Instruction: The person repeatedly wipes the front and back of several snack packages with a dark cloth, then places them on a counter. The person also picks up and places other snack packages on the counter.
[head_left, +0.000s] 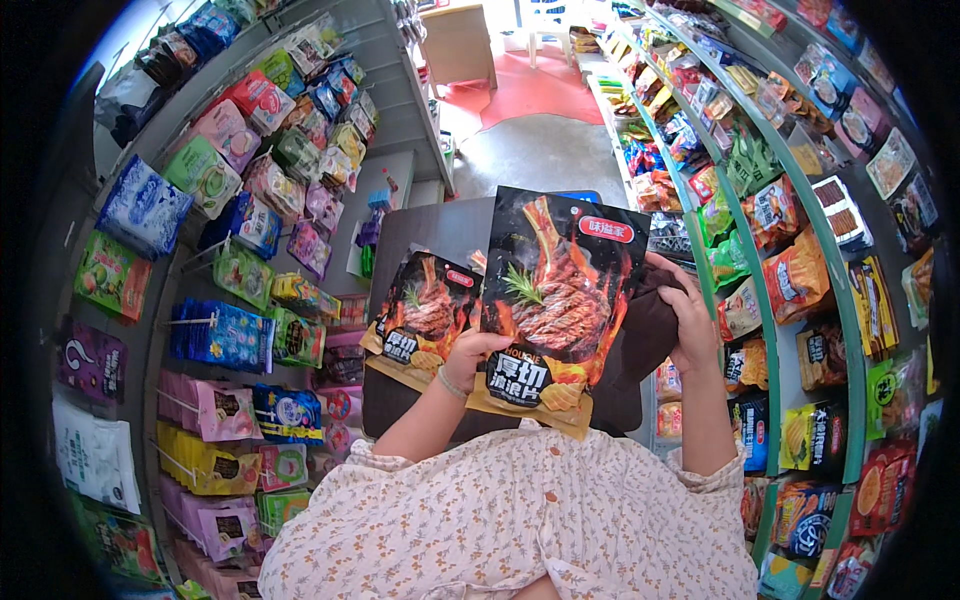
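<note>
Upright before me is a black and gold snack packet (562, 300) printed with a grilled meat chop and wavy chips. My left hand (469, 358) grips its lower left edge, thumb on the front. A dark brown cloth (649, 322) is bunched in my right hand (686, 315), against the packet's right edge; whether those fingers also hold the packet is hidden. Left of it, more packets of the same print (424, 307) lie on a dark brown tabletop (397, 225), partly overlapped by the held one and my left hand.
Shelves of bagged snacks (795, 277) rise close on my right. A rack of hanging packets (225, 337) lines the left side. Farther ahead, a grey floor (532, 157) leads to a cardboard-coloured box or cabinet (457, 45) and a white plastic chair (549, 34).
</note>
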